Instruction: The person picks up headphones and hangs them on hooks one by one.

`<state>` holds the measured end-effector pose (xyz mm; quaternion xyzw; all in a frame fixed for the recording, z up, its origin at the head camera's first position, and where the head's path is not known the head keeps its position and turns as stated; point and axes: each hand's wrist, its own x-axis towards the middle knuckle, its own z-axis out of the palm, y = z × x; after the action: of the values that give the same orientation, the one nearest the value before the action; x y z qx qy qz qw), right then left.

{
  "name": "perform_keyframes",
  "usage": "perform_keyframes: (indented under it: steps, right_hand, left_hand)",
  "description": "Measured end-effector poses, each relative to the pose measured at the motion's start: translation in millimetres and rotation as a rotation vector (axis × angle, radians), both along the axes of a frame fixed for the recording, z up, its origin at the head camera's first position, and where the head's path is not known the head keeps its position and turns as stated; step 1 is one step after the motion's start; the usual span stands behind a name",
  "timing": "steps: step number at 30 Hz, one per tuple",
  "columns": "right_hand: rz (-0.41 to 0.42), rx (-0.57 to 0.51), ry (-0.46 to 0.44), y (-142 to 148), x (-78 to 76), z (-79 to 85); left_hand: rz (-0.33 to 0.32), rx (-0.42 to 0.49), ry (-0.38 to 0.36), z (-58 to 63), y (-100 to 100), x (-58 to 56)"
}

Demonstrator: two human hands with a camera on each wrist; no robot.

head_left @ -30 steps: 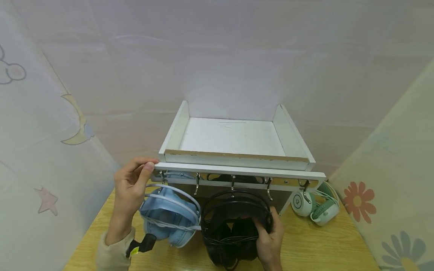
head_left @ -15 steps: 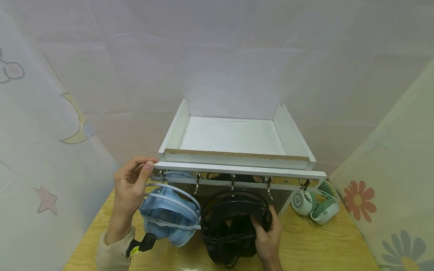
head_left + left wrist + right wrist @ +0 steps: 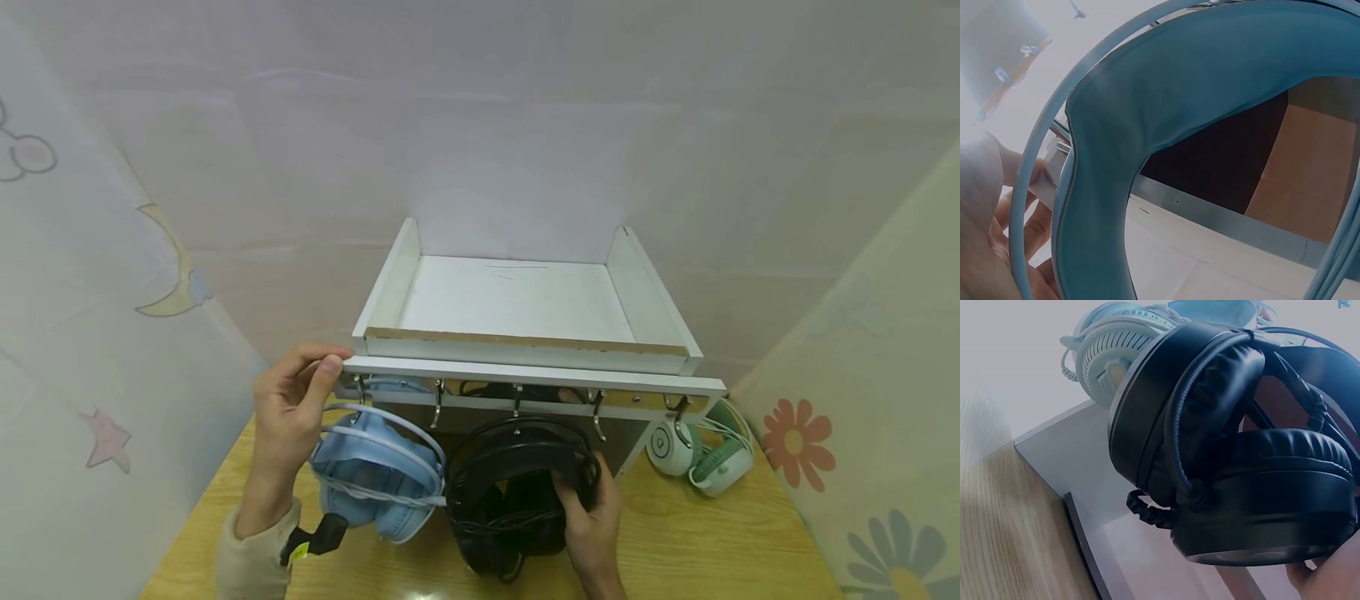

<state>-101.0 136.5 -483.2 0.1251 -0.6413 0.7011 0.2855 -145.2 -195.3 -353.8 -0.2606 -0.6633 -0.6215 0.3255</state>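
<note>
At the left end of the white hook rail [image 3: 540, 375], my left hand [image 3: 288, 408] pinches the board between thumb and fingers. Blue headphones [image 3: 378, 475] hang from the leftmost hook, just beside that hand; their band fills much of the left wrist view. My right hand [image 3: 592, 525] grips the right side of black headphones [image 3: 517, 450], its thumb inside the band. Their top wire is at the middle hook [image 3: 517, 400]; whether it bears their weight I cannot tell. In the right wrist view, the black ear cups [image 3: 1266, 494] hang with a bundled cable.
Green and white headphones [image 3: 705, 454] lie on the wooden table [image 3: 675, 542] right of the rack. A white shelf tray [image 3: 517, 300] tops the rack. Bare hooks [image 3: 597, 417] stick out to the right of the middle one. Printed cloth walls [image 3: 847, 400] enclose the sides.
My right hand and the black headphones have risen very slightly. My left hand keeps its hold on the rail's end, and the blue headphones hang as before.
</note>
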Motion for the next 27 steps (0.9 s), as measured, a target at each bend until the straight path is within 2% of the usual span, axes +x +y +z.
perform_keyframes:
  steps: [14, 27]
  right_hand:
    - [0.056, 0.000, 0.043, 2.4, -5.3, -5.7]
    - [0.102, -0.001, 0.035, 6.3, -3.8, -4.8]
  left_hand:
    - [0.002, -0.011, 0.001, 0.8, -0.3, 0.9]
    - [-0.011, -0.011, -0.001, 1.4, -0.5, 1.4]
